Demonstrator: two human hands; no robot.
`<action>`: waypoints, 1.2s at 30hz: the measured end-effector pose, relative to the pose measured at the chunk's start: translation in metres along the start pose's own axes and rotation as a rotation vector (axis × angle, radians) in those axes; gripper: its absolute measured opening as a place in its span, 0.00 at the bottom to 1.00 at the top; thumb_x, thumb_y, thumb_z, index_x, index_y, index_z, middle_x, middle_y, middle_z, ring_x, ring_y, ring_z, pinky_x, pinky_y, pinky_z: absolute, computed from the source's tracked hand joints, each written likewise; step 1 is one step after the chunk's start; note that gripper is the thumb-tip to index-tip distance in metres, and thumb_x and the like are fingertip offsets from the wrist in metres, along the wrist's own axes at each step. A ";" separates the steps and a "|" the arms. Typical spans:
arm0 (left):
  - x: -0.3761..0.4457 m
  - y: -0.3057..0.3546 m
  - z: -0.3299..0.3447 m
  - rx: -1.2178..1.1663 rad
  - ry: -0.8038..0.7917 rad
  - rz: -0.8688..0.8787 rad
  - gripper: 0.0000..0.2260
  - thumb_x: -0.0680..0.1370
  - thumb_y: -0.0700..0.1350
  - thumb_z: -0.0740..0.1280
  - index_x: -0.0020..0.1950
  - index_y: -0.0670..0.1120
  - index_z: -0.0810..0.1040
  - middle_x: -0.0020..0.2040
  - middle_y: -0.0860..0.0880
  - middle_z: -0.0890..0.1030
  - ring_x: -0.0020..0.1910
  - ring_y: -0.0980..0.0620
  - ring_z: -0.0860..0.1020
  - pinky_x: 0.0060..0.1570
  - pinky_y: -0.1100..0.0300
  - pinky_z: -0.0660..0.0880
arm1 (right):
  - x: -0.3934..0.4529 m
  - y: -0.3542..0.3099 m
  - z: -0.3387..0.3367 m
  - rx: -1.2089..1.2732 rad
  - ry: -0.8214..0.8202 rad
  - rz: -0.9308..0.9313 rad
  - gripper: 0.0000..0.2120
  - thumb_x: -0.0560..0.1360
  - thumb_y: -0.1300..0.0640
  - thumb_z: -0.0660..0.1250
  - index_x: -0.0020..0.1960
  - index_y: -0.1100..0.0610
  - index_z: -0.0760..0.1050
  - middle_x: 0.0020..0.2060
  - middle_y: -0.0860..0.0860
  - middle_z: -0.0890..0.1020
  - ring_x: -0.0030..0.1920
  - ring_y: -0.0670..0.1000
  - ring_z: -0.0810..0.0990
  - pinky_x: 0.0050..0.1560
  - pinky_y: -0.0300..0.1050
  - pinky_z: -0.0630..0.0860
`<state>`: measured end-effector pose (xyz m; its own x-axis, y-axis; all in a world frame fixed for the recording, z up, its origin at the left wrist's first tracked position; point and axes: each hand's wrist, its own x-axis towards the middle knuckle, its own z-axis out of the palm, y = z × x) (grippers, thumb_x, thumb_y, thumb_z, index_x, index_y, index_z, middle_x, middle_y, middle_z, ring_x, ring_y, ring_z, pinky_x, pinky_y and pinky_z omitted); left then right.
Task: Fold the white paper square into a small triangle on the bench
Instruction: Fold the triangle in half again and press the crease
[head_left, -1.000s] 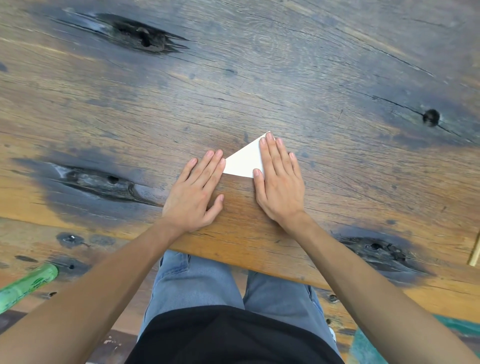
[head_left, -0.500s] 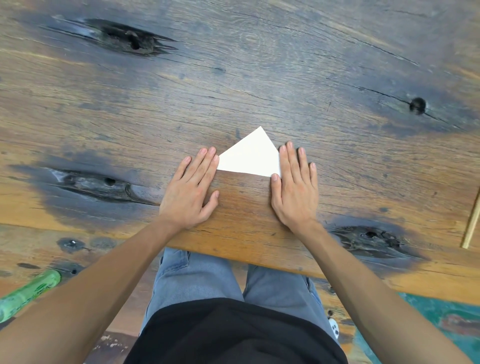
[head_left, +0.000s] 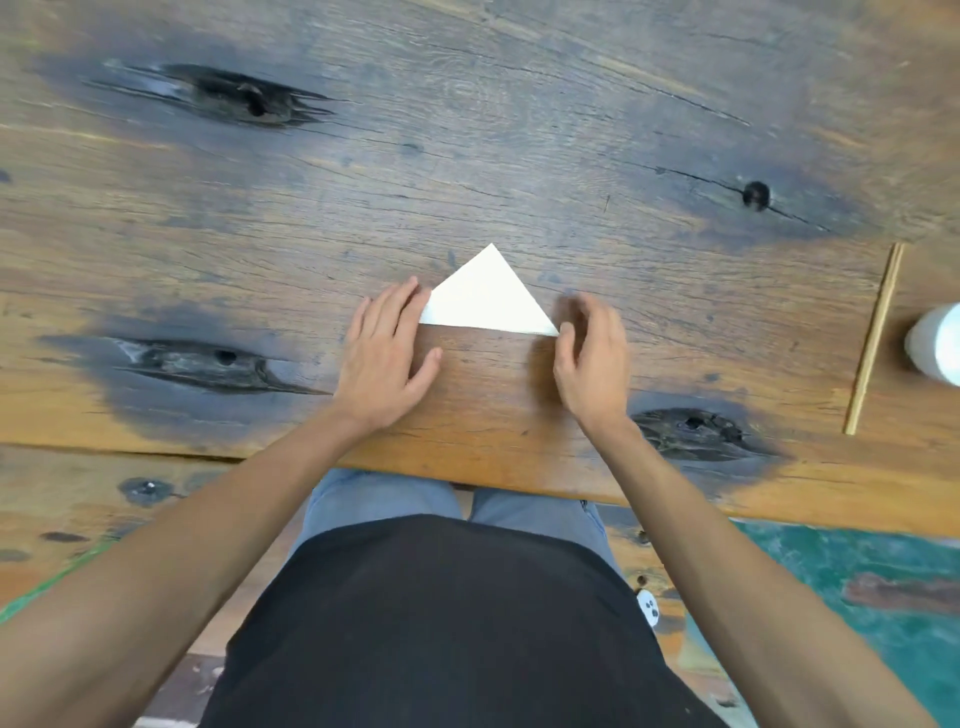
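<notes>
We wear a black top (head_left: 447, 623) with a small white dotted tag (head_left: 648, 607) at its four o'clock edge, light blue jeans (head_left: 384, 499) at twelve o'clock of it, and bare, sleeveless forearms (head_left: 249, 499).

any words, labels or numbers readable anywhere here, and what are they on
None: no text can be read in this view.
White paper triangle: blank on its visible face.
White object at the right edge of the bench: cut off by the frame, no label visible.
Small white tag at the edge of the black shirt: black dots only, no letters or numbers.
</notes>
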<state>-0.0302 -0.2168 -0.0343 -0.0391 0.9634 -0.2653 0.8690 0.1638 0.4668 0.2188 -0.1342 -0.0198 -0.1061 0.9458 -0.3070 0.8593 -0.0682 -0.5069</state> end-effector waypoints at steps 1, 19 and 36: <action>0.006 0.010 -0.004 -0.031 0.039 -0.022 0.28 0.81 0.52 0.61 0.79 0.42 0.65 0.79 0.43 0.66 0.76 0.41 0.66 0.76 0.42 0.62 | 0.009 -0.014 0.000 0.054 -0.021 0.015 0.21 0.82 0.59 0.62 0.74 0.61 0.70 0.67 0.57 0.79 0.69 0.58 0.76 0.71 0.52 0.70; 0.065 0.038 -0.003 -0.122 -0.112 -0.292 0.31 0.76 0.51 0.71 0.77 0.46 0.65 0.69 0.43 0.68 0.68 0.41 0.67 0.65 0.47 0.67 | 0.088 -0.073 0.014 0.357 -0.360 0.380 0.13 0.75 0.54 0.75 0.58 0.49 0.79 0.38 0.42 0.79 0.43 0.43 0.80 0.51 0.39 0.74; 0.114 0.030 -0.038 -0.495 -0.396 0.024 0.09 0.78 0.47 0.74 0.55 0.44 0.84 0.51 0.49 0.85 0.52 0.51 0.79 0.52 0.58 0.68 | 0.075 -0.063 -0.033 0.432 -0.490 0.179 0.06 0.76 0.60 0.76 0.49 0.52 0.80 0.42 0.49 0.85 0.40 0.43 0.82 0.48 0.38 0.80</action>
<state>-0.0269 -0.0943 -0.0183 0.2457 0.8318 -0.4977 0.5323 0.3134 0.7864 0.1736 -0.0488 0.0155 -0.2828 0.6616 -0.6945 0.6187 -0.4274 -0.6592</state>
